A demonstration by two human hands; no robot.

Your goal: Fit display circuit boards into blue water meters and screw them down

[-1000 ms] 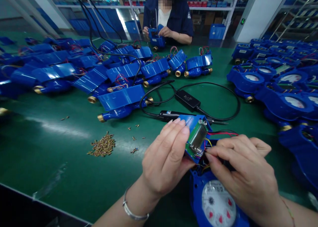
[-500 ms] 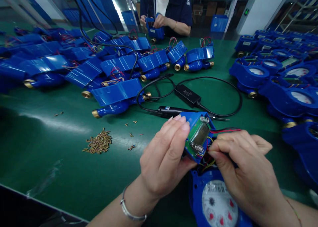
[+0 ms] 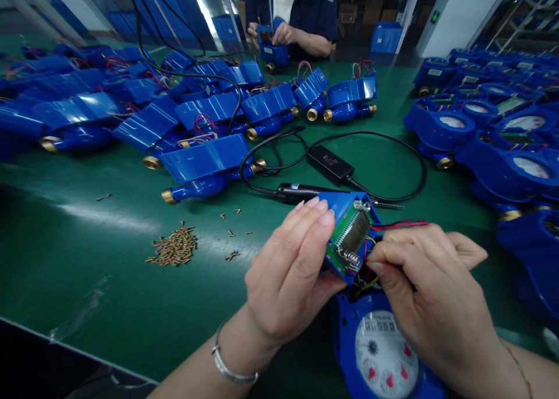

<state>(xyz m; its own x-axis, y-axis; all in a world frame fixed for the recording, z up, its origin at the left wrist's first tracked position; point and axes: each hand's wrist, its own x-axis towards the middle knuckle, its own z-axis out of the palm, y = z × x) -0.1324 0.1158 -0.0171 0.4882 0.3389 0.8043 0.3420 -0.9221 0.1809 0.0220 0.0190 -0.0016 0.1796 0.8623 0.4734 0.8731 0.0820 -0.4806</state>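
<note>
My left hand grips a blue lid with a green circuit board inside it, tilted up above a blue water meter with a white dial at the table's near edge. My right hand is closed in a pinch on the coloured wires running from the board into the meter body. A red and black wire pair trails off to the right. An electric screwdriver lies just behind the lid.
A pile of small brass screws lies to the left on the green mat. Several blue meters crowd the back left and the right side. A black adapter with looped cable sits mid-table. A person works opposite.
Both hands and the lid stay together with only slight shifts; the view has tilted a little, so the far worker sits higher in frame.
</note>
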